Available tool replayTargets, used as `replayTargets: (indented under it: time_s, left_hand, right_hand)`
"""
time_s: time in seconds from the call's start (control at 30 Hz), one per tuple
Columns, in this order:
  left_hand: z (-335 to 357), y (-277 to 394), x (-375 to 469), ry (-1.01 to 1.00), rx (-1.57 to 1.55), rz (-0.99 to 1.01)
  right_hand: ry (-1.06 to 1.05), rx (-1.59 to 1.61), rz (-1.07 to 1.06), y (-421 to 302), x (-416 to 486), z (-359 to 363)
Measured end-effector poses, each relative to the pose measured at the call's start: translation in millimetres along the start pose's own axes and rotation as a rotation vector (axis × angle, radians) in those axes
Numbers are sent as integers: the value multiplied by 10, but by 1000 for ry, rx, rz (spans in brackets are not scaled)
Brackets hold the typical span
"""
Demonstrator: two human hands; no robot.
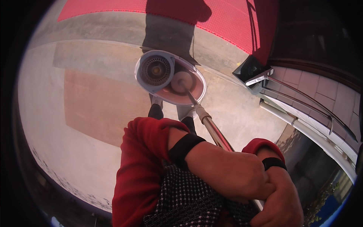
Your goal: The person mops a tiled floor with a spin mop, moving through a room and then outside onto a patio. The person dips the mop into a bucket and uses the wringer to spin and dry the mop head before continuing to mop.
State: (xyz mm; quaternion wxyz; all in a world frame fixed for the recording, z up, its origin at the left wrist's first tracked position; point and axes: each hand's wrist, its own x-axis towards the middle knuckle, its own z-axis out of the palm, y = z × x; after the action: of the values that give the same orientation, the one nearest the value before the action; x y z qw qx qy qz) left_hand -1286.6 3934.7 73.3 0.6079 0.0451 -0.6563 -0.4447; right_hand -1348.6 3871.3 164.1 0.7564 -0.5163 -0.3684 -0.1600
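Both of my hands grip the metal pole of a spin mop [211, 124]. My left hand [249, 176] crosses my body and closes around the pole. Lower in the picture, my right hand [279, 201] is closed around the pole's upper end, close against the left. The fingers are partly hidden. From my hands the pole slants down into an oval mop bucket [203, 90] on the ground before my feet. Its round mop plate [183, 81] sits in the bucket's open side; the fibres are not clearly visible. A round spinner basket [156, 70] fills the other side.
A black dustpan [249, 71] with long metal handles [306, 96] stands at the right, beside a tiled ledge [326, 85] and a white pipe [306, 129]. Red textured matting [113, 5] covers the ground ahead. My shoes [156, 100] are just behind the bucket on concrete [99, 99].
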Motion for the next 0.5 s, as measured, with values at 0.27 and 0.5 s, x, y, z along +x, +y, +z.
replayTargets:
  time_s: [0.27,0.5]
  left_hand:
    - [-219,-94,-94,37,-37,-4]
    - [-356,-276,-222,79,-73,11]
  right_hand:
    - [32,12,19,138,-22,-216]
    - [29,-20,-14,315,-139,-413]
